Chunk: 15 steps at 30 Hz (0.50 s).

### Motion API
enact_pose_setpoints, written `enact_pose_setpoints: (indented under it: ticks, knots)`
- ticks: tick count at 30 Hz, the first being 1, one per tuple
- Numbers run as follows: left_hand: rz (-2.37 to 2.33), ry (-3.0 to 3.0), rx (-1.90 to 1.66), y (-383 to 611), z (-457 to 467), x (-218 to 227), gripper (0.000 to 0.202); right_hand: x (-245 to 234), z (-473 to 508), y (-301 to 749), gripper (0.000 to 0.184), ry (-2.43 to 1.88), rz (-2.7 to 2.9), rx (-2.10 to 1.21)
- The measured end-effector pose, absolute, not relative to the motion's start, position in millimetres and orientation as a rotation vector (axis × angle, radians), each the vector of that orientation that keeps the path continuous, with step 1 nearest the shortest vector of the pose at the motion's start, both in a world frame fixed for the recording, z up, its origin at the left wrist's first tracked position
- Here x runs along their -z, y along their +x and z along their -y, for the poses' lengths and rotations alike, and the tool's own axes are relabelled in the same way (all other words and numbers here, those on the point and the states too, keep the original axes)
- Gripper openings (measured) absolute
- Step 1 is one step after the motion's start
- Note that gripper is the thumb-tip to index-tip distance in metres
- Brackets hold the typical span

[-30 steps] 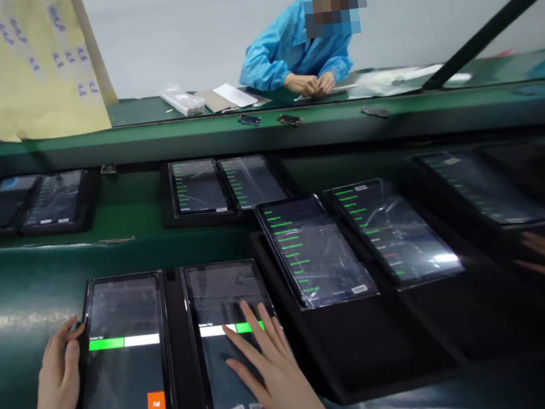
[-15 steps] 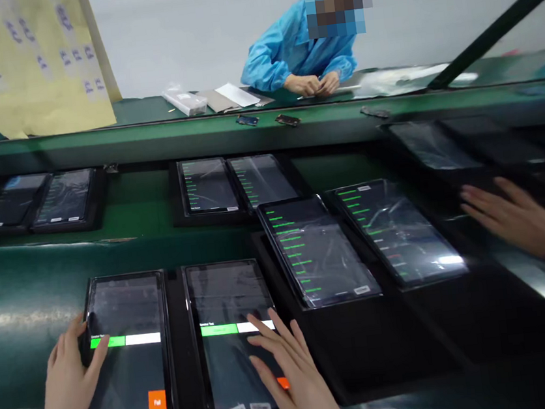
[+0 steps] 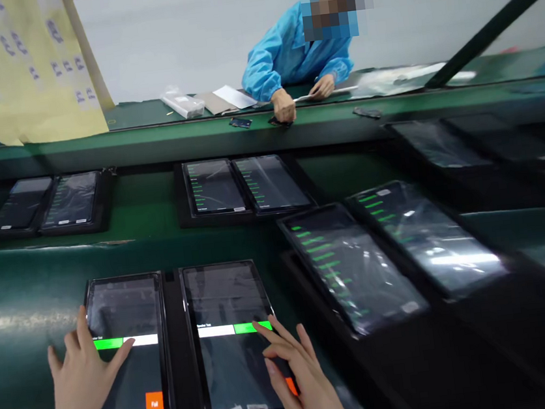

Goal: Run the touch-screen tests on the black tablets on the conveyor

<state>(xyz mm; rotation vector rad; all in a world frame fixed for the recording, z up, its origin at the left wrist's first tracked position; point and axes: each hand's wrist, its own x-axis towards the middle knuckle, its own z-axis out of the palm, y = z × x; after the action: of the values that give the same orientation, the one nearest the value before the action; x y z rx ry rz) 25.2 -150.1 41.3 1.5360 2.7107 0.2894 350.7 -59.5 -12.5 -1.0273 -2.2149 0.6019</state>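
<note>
Two tablets lie side by side in a black foam tray (image 3: 178, 346) before me. Over the left tablet (image 3: 135, 378) my left hand (image 3: 81, 377) is spread, its thumb at the white half of a bar across the screen. An orange "Fail" square shows low on that screen. My right hand (image 3: 301, 372) has its fingers apart over the right tablet (image 3: 232, 366), a fingertip at the green half of its bar. Neither hand holds anything. Part of the right tablet's orange square is behind my fingers. White label stickers are along both lower edges.
To the right, two film-covered tablets (image 3: 353, 267) rest tilted on another black tray (image 3: 418, 358). Further tablets (image 3: 216, 184) in trays line the green belt (image 3: 145, 212). Across it, a person in blue (image 3: 281, 65) touches a small part on the ledge. A yellow paper board (image 3: 26, 75) hangs at left.
My left thumb has moved right along the bar. On the right tablet, green has switched to the bar's right half. The right-hand tray has shifted right; the person across has reached to the ledge.
</note>
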Motion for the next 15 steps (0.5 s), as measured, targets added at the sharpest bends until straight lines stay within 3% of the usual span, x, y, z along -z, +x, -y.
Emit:
enact_pose_setpoints:
  ticks: [6, 10, 15]
  knots:
    - [-2.341, 1.234, -0.753, -18.1, 184.8, -30.6, 0.087, 17.5, 57.3, 362.8, 0.017, -1.243, 2.064, -0.686]
    - [-1.912, 0.994, -1.401, -29.6, 204.7, -3.0, 0.064, 27.3, 58.3, 374.5, 0.033, -1.458, 1.933, -0.759]
    - [-1.706, 0.803, -1.624, -13.8, 200.9, 10.9, 0.075, 30.9, 62.2, 381.5, 0.043, -1.599, 1.882, -0.916]
